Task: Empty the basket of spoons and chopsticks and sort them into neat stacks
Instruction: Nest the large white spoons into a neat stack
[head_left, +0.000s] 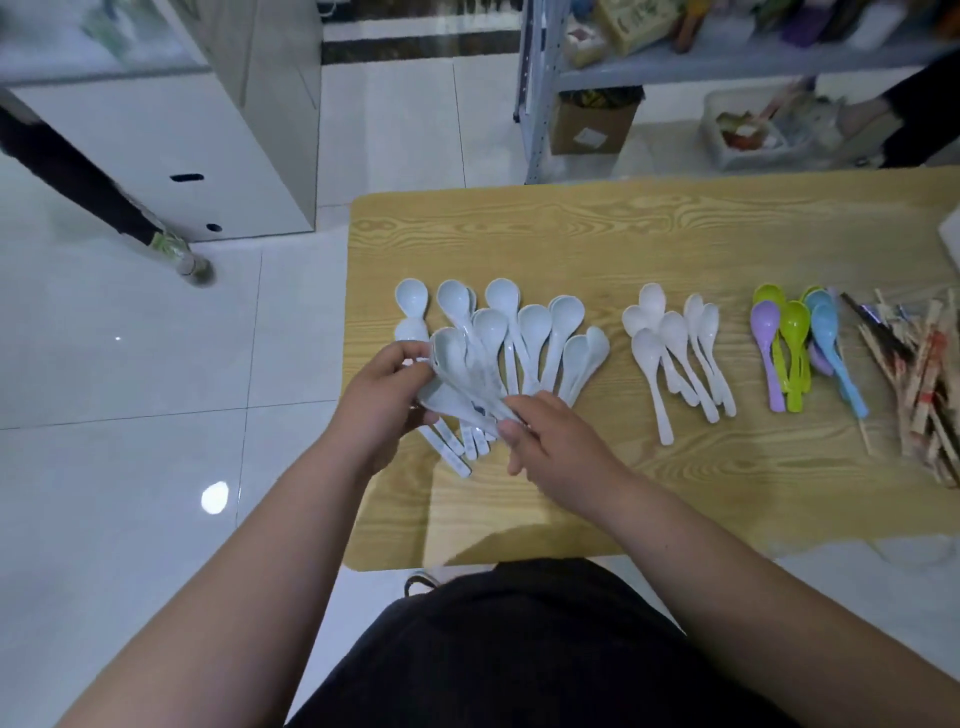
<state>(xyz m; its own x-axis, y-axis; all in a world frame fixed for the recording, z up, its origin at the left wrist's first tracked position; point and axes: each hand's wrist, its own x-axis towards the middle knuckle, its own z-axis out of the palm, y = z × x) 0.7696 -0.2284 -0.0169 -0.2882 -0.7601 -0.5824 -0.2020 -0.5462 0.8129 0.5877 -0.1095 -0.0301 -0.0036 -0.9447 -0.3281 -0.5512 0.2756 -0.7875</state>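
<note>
Spoons are gripped in left hand & pinched at handles by right hand, prob. for nesting.

We see a pale wood-grain table standing on a glossy white tiled floor. Beyond its far edge we find a grey metal shelf rack, with a cardboard box and a clear plastic tub beneath it. At far left stands a white cabinet, a dark-clad leg before it
</note>
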